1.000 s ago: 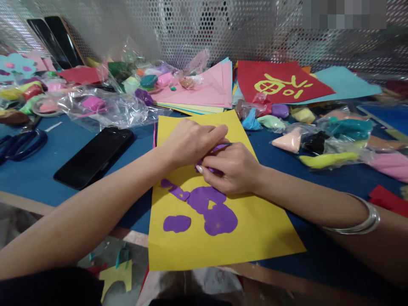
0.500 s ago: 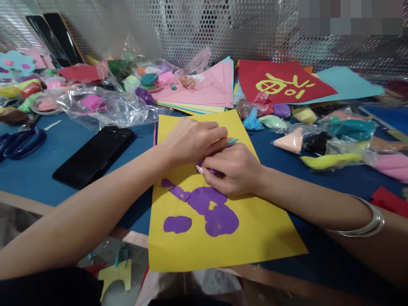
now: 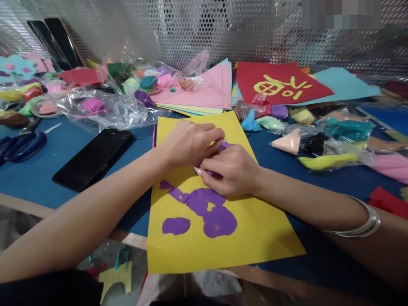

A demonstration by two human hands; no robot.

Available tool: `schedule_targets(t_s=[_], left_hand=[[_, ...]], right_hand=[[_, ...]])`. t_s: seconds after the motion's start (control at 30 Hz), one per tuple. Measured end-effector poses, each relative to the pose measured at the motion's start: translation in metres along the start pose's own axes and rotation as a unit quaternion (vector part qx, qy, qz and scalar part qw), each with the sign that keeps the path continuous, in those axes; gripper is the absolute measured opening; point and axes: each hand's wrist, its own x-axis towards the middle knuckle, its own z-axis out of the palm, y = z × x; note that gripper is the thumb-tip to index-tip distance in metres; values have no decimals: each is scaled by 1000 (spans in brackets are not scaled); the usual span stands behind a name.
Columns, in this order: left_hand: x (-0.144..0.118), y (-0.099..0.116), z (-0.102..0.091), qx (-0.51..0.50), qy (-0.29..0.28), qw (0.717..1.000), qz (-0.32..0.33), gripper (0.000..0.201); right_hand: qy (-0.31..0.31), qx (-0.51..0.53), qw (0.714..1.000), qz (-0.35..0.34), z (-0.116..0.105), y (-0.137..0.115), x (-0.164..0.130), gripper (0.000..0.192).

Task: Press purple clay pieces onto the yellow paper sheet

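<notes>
- I'm looking down at the yellow paper sheet (image 3: 223, 238) lying on the blue tabletop (image 3: 38, 174); everything sits around it.
- My left hand (image 3: 188, 142) and right hand (image 3: 232, 170) meet over the sheet's upper middle, touching each other.
- Both grips are pinched shut on a small strip of purple modelling clay (image 3: 225, 145), fingertips pressed in close.
- Just below the hands, flattened purple clay shapes (image 3: 207, 210) stick to the sheet.
- Left of the sheet lies a black smartphone (image 3: 94, 158), face up.
- Right of the sheet, bagged clay lumps (image 3: 321, 146) in several colours.
- Behind the sheet, a stack of pink paper (image 3: 204, 91) and a red paper sheet with yellow clay figures (image 3: 280, 85).
</notes>
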Motion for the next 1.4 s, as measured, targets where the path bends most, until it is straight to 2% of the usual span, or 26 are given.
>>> schedule_targets(t_s=[0.3, 0.63, 0.97, 1.27, 1.4], left_hand=[[-1, -2, 3, 7, -15, 1000, -2, 26], [0, -2, -2, -3, -69, 997, 20, 25], [2, -2, -3, 0, -120, 993, 6, 26], [3, -2, -4, 2, -122, 992, 14, 25], [3, 0, -6, 4, -140, 990, 6, 25]], right_hand=[[-9, 9, 1000, 9, -1, 0, -1, 30], [-22, 39, 999, 26, -1, 0, 0, 28], [-33, 42, 998, 22, -1, 0, -1, 28], [-52, 47, 997, 29, -2, 0, 0, 29], [-51, 48, 997, 29, -2, 0, 0, 28]])
